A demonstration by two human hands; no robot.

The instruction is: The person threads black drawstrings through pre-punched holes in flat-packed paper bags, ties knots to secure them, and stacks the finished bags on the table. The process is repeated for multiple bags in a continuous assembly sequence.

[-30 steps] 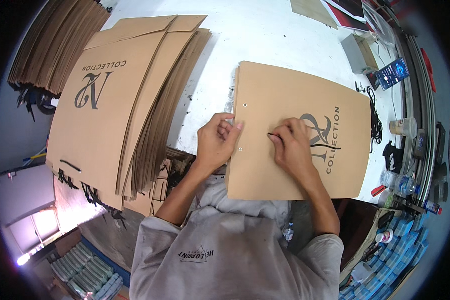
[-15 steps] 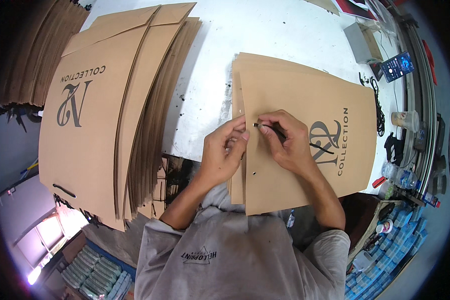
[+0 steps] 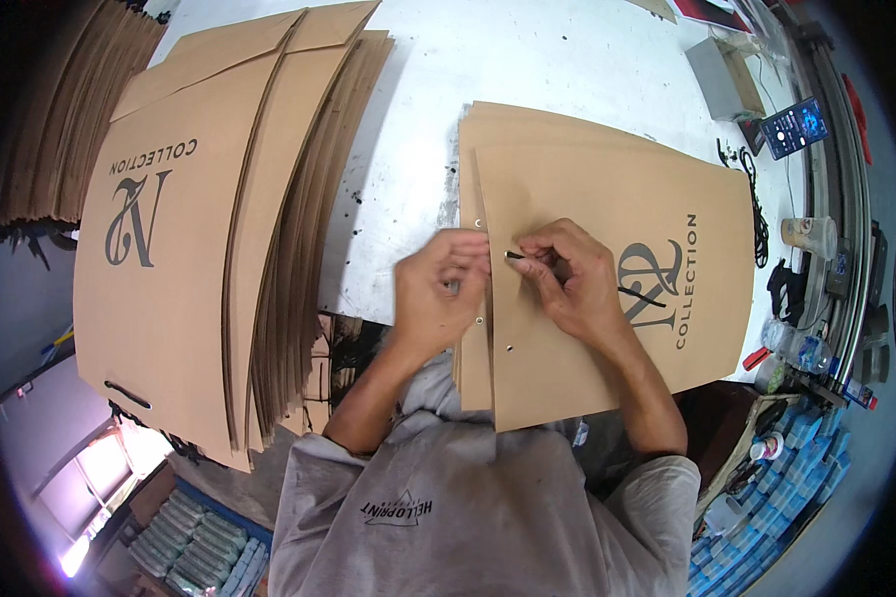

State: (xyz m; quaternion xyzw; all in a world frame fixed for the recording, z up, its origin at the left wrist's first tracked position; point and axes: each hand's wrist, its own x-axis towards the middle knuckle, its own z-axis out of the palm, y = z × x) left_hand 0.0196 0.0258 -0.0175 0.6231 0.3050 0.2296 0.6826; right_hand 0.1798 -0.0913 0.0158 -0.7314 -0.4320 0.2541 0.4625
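Observation:
A flat brown paper bag point(image 3: 607, 199) with a dark printed logo lies on the white table point(image 3: 488, 60), its punched edge toward me. My left hand point(image 3: 436, 291) pinches that edge near the small holes. My right hand point(image 3: 565, 279) rests on the bag and holds the stiff tip of a thin black cord point(image 3: 639, 295) between thumb and forefinger, pointed at the edge. The cord trails right across the logo.
A tall fanned stack of the same brown bags point(image 3: 199, 249) fills the left side. At the right table edge stand a grey box point(image 3: 722, 65), a phone point(image 3: 794, 126), a black cord bundle point(image 3: 757, 199), a cup point(image 3: 808, 235) and bottles point(image 3: 796, 348).
The bag's edge has been lifted and folded up from flat. Both hands have come together at the punched edge, and the right hand now holds the cord tip near the holes.

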